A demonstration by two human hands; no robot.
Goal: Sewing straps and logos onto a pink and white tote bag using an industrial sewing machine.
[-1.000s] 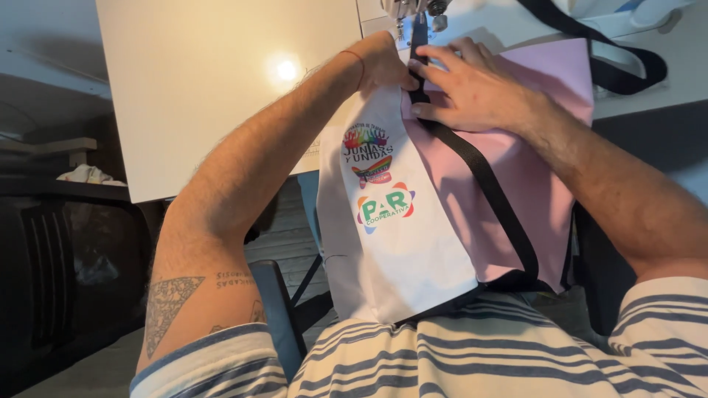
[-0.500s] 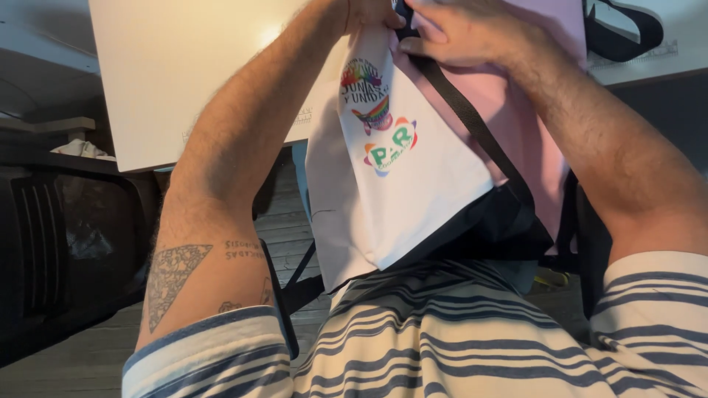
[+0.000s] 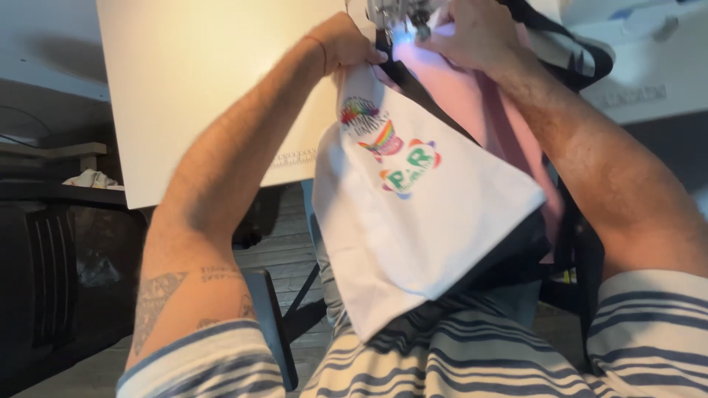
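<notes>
Head view, near to far: striped shirt (image 3: 457,361) at bottom, both forearms reaching up and away. White fabric panel (image 3: 435,228) w/ a colourful printed patch hangs down over the lap, well below the fingers; its free lower corner drapes loose. Pink fabric (image 3: 483,110) lies under and just right of it, w/ a black strap (image 3: 413,88) running along the join.

Left hand (image 3: 346,46) is closed on the upper edge of the white panel, fingers curled and pinching the cloth. Right hand (image 3: 472,33) presses on the pink fabric & strap, fingers narrow and bent down; can't tell if they pinch or only press. Between the two sets of fingertips sits the sewing machine's needle area (image 3: 398,16), lit by its lamp, cloth fed right under it.

Progress, as judged: panels and strap already laid together and at the needle, so sewing looks underway near the top end; most of the seam length hangs unsewn toward the lap. Pale table (image 3: 214,88) lies left of the left hand's fingers.
</notes>
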